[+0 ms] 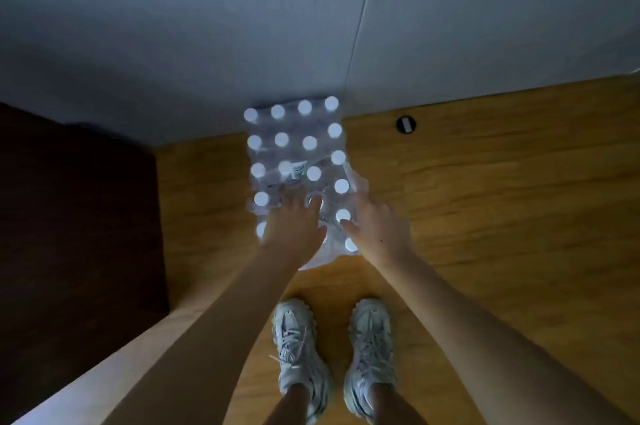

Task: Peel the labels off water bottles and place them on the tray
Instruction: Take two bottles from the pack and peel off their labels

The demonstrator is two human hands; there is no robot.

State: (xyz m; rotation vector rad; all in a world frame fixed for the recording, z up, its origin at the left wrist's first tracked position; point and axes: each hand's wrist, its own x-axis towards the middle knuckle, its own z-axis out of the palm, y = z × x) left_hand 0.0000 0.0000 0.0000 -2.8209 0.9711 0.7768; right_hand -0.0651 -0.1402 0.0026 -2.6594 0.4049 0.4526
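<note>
Looking straight down here, dim light, so some of this is rough. Far left of both hands there's a dark cabinet or furniture block (76, 216), its edge running close along the left side of the shrink-wrapped case of water bottles (298, 154), with only a thin strip of wood floor (485, 199) between them.

The left hand (294, 227) is down on the near end of the case, fingers spread fairly wide and pressed in among the white caps. It's covering a couple of bottles, and I can't tell whether it's actually gripping one or just resting on the plastic. One cap (261, 198) sits just past its little-finger side.

Between the two hands the wrap looks torn and bunched, loose plastic (318, 260) spilling off the near edge onto the floor.

The right hand (375, 227) is just beside the case's right edge, fingers loosely open, thumb pointing in toward a cap (343, 215) and about touching it. Not closed on anything that I can see.

Right of that hand it's all bare wood floor, loads of room, apart from a small round floor fitting (406, 124) well away near the wall (242, 26). The case's far end butts up to that wall. Pale sneakers (299, 352) stand below the hands.
</note>
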